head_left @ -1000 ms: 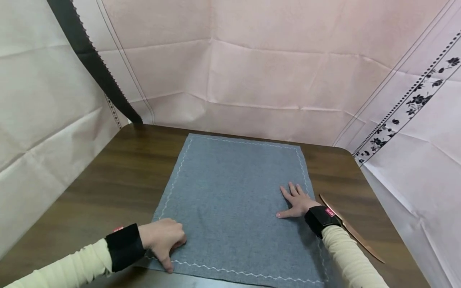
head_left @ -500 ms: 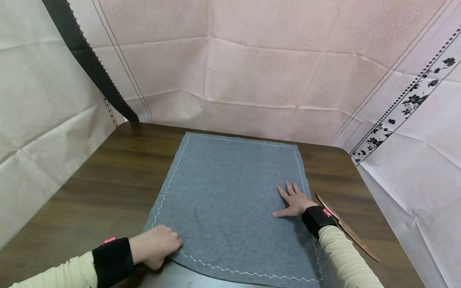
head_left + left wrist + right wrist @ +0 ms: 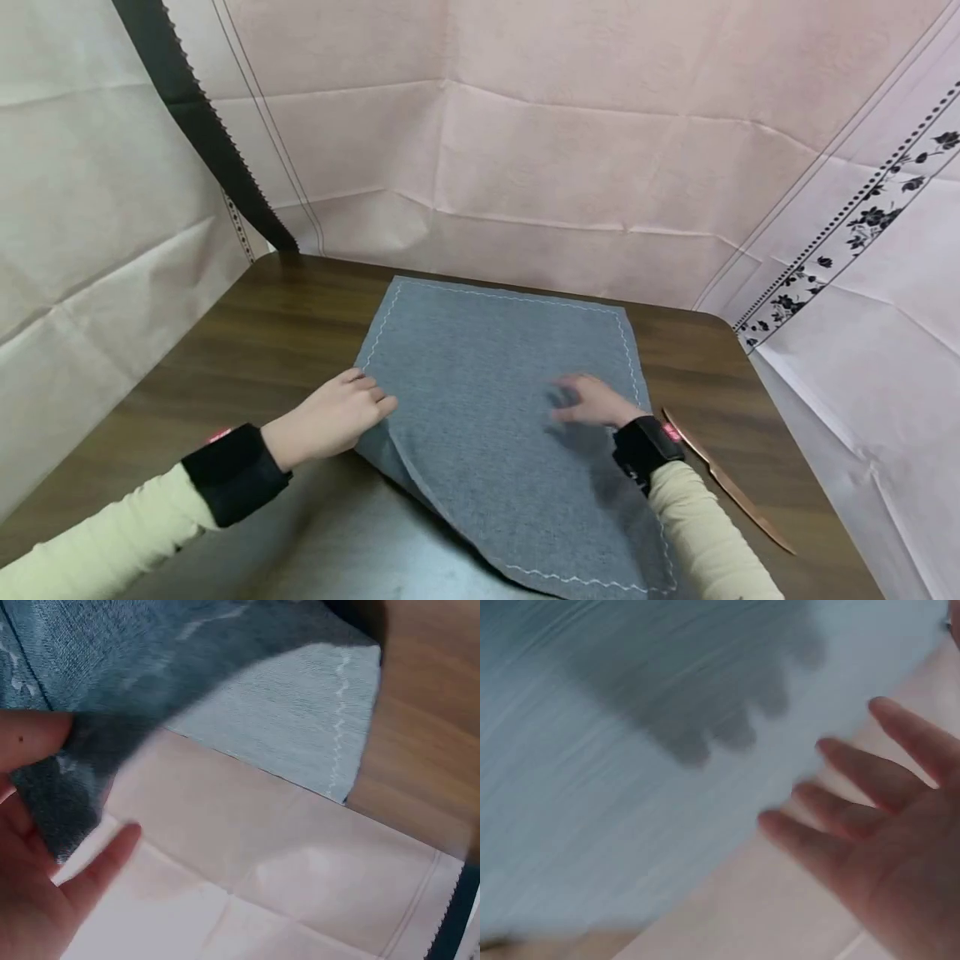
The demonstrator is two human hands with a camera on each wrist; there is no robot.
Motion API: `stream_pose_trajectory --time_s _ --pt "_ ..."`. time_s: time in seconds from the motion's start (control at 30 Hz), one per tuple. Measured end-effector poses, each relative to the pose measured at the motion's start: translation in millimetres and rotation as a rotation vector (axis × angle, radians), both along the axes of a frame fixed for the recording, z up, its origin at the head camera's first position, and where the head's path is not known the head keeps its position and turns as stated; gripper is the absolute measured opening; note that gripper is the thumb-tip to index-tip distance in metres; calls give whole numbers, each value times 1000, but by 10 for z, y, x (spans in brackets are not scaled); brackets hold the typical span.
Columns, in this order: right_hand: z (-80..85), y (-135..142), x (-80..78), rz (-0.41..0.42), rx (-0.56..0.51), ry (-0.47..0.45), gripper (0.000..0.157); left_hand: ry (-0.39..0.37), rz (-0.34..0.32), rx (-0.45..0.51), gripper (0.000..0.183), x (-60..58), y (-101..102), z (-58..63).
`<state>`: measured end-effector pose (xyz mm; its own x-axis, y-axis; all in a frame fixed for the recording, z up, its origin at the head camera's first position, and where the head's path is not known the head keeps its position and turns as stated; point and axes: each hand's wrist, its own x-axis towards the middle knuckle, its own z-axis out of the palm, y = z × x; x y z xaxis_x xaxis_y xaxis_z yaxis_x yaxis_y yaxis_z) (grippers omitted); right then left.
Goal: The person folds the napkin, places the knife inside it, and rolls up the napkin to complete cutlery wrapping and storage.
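Observation:
A blue-grey cloth [image 3: 480,375] with a white wavy stitch along its edges lies on the brown wooden table. My left hand [image 3: 337,412] pinches its near left corner and holds it raised, so that side curves up off the table. In the left wrist view the cloth corner [image 3: 64,802] hangs between thumb and fingers, showing its darker underside. Over the right part of the cloth hovers my right hand [image 3: 592,402], blurred in the head view. Its fingers [image 3: 840,769] are spread and loosely extended in the right wrist view, casting a shadow, with nothing held.
A thin, curved copper-coloured strip [image 3: 727,483] lies on the table [image 3: 225,367] to the right of the cloth, beside my right forearm. Pale patterned sheets [image 3: 555,158] hang behind and beside the table. A black band [image 3: 210,133] runs down the left sheet.
My left hand has lifted the cloth's near left corner and carried it away from me, baring table beneath. My right hand, earlier spread flat on the cloth, has risen off it and shifted slightly left.

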<state>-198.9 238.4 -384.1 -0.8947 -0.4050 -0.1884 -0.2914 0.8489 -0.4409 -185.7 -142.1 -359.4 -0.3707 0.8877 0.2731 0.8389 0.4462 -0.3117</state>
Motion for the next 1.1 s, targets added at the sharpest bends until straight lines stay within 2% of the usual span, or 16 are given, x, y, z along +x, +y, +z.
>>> stream_pose_trajectory --time_s 0.07,0.13,0.23,0.33,0.43,0.5,0.57,0.63,0.7,0.8,0.87,0.93,1.03,1.1 --pt "61 -286 -14 107 -154 11 50 -17 -25 12 21 -60 75 10" --pt "79 -651 -1 178 -282 -41 47 -58 -36 25 24 -108 134 1" --pt "27 -1195 20 256 -392 -72 49 -140 -36 66 28 -151 192 -19" --pt "-27 -1595 40 237 -402 1 49 -222 -42 124 28 -170 240 -41" --pt "-60 -1781 42 151 -432 64 37 -256 -67 178 26 -181 277 -54" --pt "-66 -1804 39 94 -463 89 25 -236 -84 205 28 -197 292 -63" --pt "-64 -1774 27 66 -491 107 13 -182 -101 239 33 -210 298 -60" --pt "-63 -1712 11 40 -499 142 7 -113 -110 273 41 -211 293 -61" --pt "-51 -1633 2 -2 -499 176 21 -64 -117 304 46 -193 288 -71" --pt "-32 -1479 -25 -92 -498 206 40 -43 -111 284 38 -155 292 -124" --pt "-20 -1365 -49 -153 -486 218 47 -72 -91 209 29 -123 299 -194" --pt "-10 -1249 -75 -202 -468 236 48 -137 -56 107 27 -88 304 -279" --pt "-8 -1088 -121 -265 -430 274 49 -262 -7 -26 32 -39 314 -407" --pt "-9 -997 -152 -293 -404 305 49 -331 17 -72 36 -8 324 -465"
